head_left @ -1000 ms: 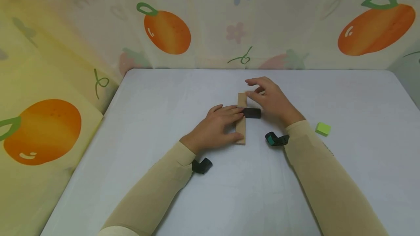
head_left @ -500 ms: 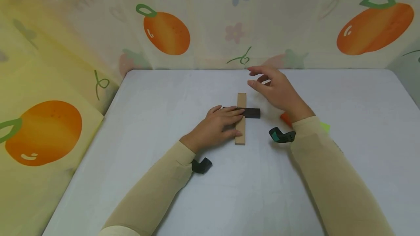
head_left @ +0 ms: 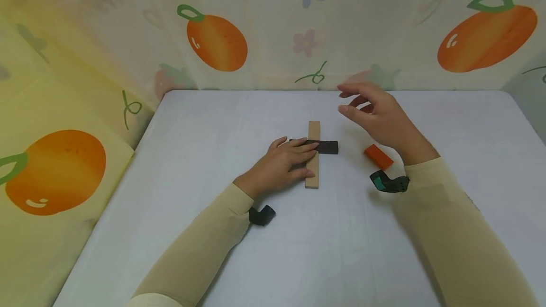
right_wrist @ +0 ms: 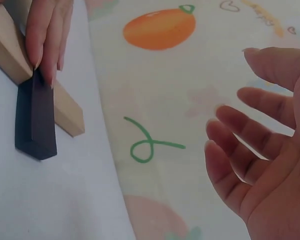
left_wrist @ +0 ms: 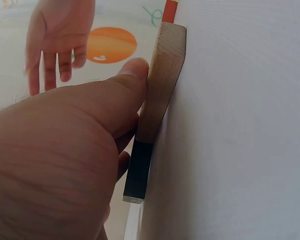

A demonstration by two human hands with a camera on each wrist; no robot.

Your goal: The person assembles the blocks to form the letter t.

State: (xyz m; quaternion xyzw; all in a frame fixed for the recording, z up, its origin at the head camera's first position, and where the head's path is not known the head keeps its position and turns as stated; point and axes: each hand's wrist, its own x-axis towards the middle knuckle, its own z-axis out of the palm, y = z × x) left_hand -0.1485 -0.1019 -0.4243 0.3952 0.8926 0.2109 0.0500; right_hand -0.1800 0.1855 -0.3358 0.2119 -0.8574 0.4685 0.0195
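White tabletop (head_left: pixel 320 245), fruit-print cloth (head_left: pixel 264 27) behind | our left hand (head_left: pixel 279 167), fingers straight, rests on black block (head_left: pixel 328 147), pale wood (head_left: pixel 313 181) | our right hand (head_left: pixel 384 117) hovers, fingers relaxed

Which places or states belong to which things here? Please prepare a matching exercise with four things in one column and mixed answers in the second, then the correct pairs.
Column one
1. black rectangular block
2. orange rectangular block
3. left hand
4. right hand

Column two
A. raised, holding nothing
B. lies crosswise to a pale, straight wooden bar
C. touches both the bar and a dark piece
D. lies on the white, flat tabletop, apart from the bar

Correct pairs: 1-B, 2-D, 3-C, 4-A
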